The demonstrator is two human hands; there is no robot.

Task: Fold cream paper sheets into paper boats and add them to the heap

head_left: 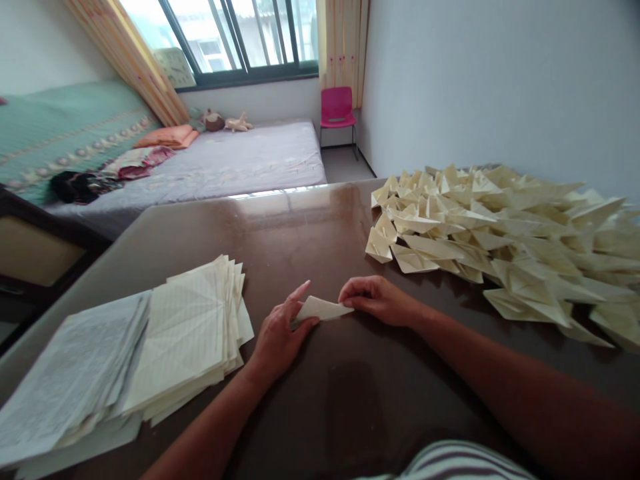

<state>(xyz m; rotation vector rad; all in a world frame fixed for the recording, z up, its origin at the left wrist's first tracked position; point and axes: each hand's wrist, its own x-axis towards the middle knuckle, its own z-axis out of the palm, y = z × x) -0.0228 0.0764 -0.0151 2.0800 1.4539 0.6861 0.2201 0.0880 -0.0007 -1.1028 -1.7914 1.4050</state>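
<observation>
A small folded piece of cream paper (323,309) lies on the dark brown table (310,227) between my hands. My left hand (280,333) pinches its left end, forefinger raised above it. My right hand (377,299) has its fingers curled down onto the right end, pressing it to the table. To the left of my left hand sits a fanned stack of flat cream sheets (195,333). A wide heap of folded cream paper shapes (500,233) covers the table's right side, just beyond my right hand.
A stack of grey printed sheets (70,380) lies at the table's left front corner. Beyond the table stand a bed (235,160) with clothes on it, a pink chair (337,110), curtains and a window. A white wall runs along the right.
</observation>
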